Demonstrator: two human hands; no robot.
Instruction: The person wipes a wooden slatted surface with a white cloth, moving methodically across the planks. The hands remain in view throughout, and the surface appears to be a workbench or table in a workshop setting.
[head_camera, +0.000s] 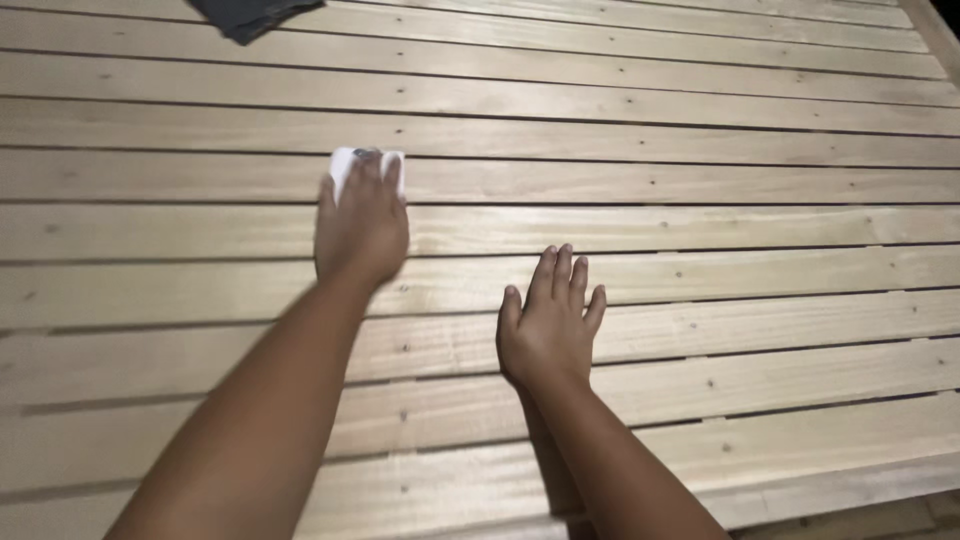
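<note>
My left hand (361, 222) presses down on a small white piece of paper or cloth (345, 161), which shows only past the fingertips, on a pale wooden slat (650, 185). The rest of the white piece is hidden under the palm. My right hand (550, 318) lies flat, fingers together and extended, on a nearer slat, holding nothing. Both forearms reach in from the bottom of the head view.
A surface of long, pale wooden slats (700, 110) with narrow dark gaps runs left to right across the view. A dark grey piece of cloth (250, 14) lies at the far top left. The near edge of the slatted surface (850, 490) shows at the bottom right.
</note>
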